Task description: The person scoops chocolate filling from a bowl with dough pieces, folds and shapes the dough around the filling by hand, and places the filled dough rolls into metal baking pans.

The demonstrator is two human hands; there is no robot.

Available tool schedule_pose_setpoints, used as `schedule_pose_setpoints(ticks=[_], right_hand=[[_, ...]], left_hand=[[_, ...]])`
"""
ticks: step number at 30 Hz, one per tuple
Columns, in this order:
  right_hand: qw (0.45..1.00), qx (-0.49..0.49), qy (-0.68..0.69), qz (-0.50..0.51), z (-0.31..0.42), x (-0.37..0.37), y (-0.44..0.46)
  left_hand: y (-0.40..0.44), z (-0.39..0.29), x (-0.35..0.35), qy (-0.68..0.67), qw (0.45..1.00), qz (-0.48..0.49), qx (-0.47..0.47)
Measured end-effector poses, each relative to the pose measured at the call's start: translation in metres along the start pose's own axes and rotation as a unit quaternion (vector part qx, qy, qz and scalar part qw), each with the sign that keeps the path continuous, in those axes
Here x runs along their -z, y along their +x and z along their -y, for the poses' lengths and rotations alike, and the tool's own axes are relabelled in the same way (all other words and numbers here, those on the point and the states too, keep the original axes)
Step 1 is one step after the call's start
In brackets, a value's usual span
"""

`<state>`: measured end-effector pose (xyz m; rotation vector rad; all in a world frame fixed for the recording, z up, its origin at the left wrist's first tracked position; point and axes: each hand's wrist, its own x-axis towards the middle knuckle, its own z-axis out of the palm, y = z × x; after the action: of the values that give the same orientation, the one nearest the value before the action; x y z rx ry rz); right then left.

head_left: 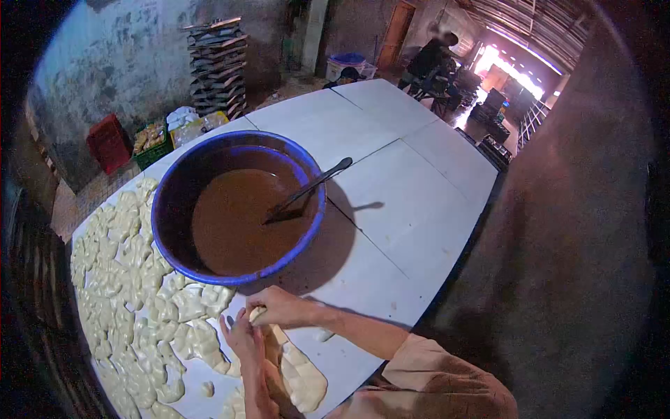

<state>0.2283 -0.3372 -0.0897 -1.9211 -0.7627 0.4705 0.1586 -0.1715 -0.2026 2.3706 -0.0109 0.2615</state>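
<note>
My right hand (279, 307) is closed on a small piece of pale dough (257, 314), just in front of the basin. My left hand (242, 339) meets it from below, its thumb and fingers at the same piece, with one finger sticking out to the side. Under my forearms lies a larger smooth slab of dough (304, 380), partly hidden by them. Many flattened, glossy lumps of dough (129, 279) cover the table's left side. A single small lump (207, 389) sits apart near my left forearm.
A big blue basin (159, 230) of brown liquid (241, 216) stands on the white table (391, 202). A dark long-handled utensil (314, 183) leans on its rim. Behind are stacked trays (218, 66), a red crate (109, 144) and a green crate (153, 152). Another person (431, 59) is far back.
</note>
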Motion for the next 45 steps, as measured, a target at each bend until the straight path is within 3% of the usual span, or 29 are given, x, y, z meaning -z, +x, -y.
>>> schedule_pose_setpoints(ticks=[1,2,5,7,8,9,11,12,14,17,21,22,25,30,31,33,34,37,39,40,43,45], right_hand=[[0.998,-0.032,0.049,0.026,0.011,0.005,-0.003],[0.978,0.013,0.202,0.053,-0.007,-0.006,0.001],[0.939,-0.013,0.338,0.056,0.019,0.003,-0.019],[0.932,-0.028,0.359,0.029,0.003,0.000,-0.021],[0.922,-0.038,0.385,0.001,-0.001,-0.002,-0.024],[0.910,-0.047,0.411,-0.025,-0.006,-0.003,-0.025],[0.907,-0.065,0.415,-0.018,-0.026,-0.010,-0.029],[0.898,-0.074,0.433,-0.031,-0.034,-0.018,-0.030],[0.879,-0.074,0.466,-0.064,-0.025,-0.025,-0.033],[0.907,-0.063,0.412,-0.069,-0.019,-0.035,-0.031],[0.938,-0.165,0.298,-0.069,-0.013,-0.035,-0.030],[0.945,-0.254,0.191,-0.079,0.036,-0.012,-0.035],[0.969,-0.036,-0.062,-0.238,0.000,-0.038,-0.038],[0.960,-0.057,0.121,-0.247,-0.011,-0.043,-0.040],[0.953,-0.058,0.157,-0.252,-0.006,-0.043,-0.040],[0.936,-0.060,0.230,-0.261,0.010,-0.045,-0.041],[0.939,-0.074,0.228,-0.245,0.016,-0.046,-0.040],[0.829,-0.007,0.539,-0.148,0.032,-0.055,-0.041],[0.804,-0.029,0.582,-0.122,0.047,-0.052,-0.041],[0.787,-0.027,0.606,-0.112,0.049,-0.048,-0.042],[0.771,-0.033,0.630,-0.082,0.041,-0.047,-0.039],[0.778,-0.051,0.621,-0.077,0.036,-0.043,-0.033]], left_hand=[[0.003,-0.006,0.005,0.042,0.999,0.005,-0.010],[0.005,-0.011,0.008,0.084,0.996,0.009,-0.019],[0.007,-0.022,0.015,0.095,0.995,0.031,0.006],[0.013,-0.012,0.011,0.100,0.995,0.024,0.004],[0.020,-0.011,0.017,0.087,0.992,0.078,0.043],[0.022,-0.011,0.025,-0.070,0.987,0.096,0.106],[0.027,-0.044,0.068,-0.374,0.893,0.124,0.219],[0.025,-0.038,0.071,-0.323,0.930,0.068,0.165],[0.020,-0.042,0.074,-0.356,0.915,0.115,0.152],[0.012,-0.079,0.084,-0.451,0.855,0.175,0.188],[0.002,-0.066,0.073,-0.394,0.890,0.111,0.201],[-0.001,-0.063,0.071,-0.391,0.892,0.094,0.206],[-0.002,-0.059,0.068,-0.381,0.899,0.055,0.209],[-0.010,-0.076,0.065,-0.445,0.877,0.029,0.181],[-0.011,-0.083,0.058,-0.517,0.845,-0.014,0.135],[-0.008,-0.095,0.051,-0.374,0.918,-0.120,0.062],[-0.005,-0.094,0.045,-0.377,0.913,-0.157,0.021],[-0.011,-0.096,0.034,-0.465,0.871,-0.156,-0.012],[-0.012,-0.121,0.035,-0.475,0.847,-0.239,-0.013],[-0.010,-0.129,0.032,-0.499,0.835,-0.233,0.023],[-0.007,-0.130,0.023,-0.542,0.804,-0.244,-0.013],[-0.011,-0.124,0.026,-0.534,0.827,-0.177,0.012]])
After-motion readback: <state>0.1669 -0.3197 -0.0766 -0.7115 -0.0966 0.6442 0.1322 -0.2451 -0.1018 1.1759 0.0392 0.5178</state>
